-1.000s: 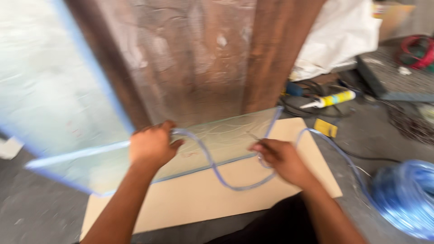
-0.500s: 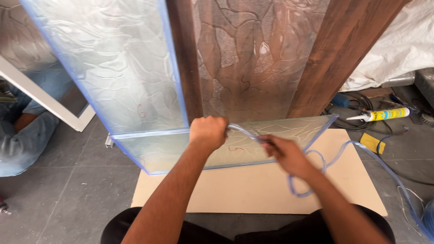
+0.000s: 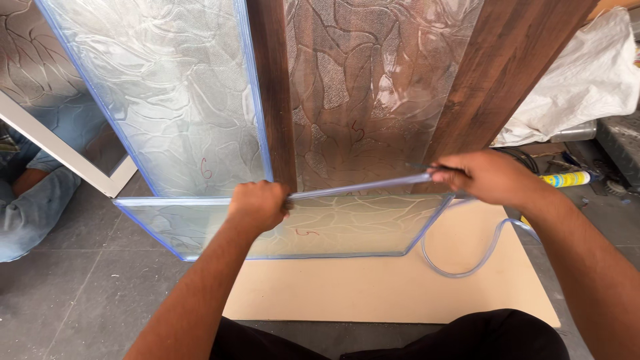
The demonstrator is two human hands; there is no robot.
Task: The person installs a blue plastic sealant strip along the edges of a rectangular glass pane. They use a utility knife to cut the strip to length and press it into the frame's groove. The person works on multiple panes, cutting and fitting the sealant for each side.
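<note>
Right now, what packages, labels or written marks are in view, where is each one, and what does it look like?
Yellow sealant tube with white nozzle: lying on the floor at right, a slim cylinder with dark print.
White plastic sack: bulging, upper right, beside the brown wooden frame.
Red handwritten marks: one on each of the three patterned glass panes, including the flat glass pane by the left hand.
</note>
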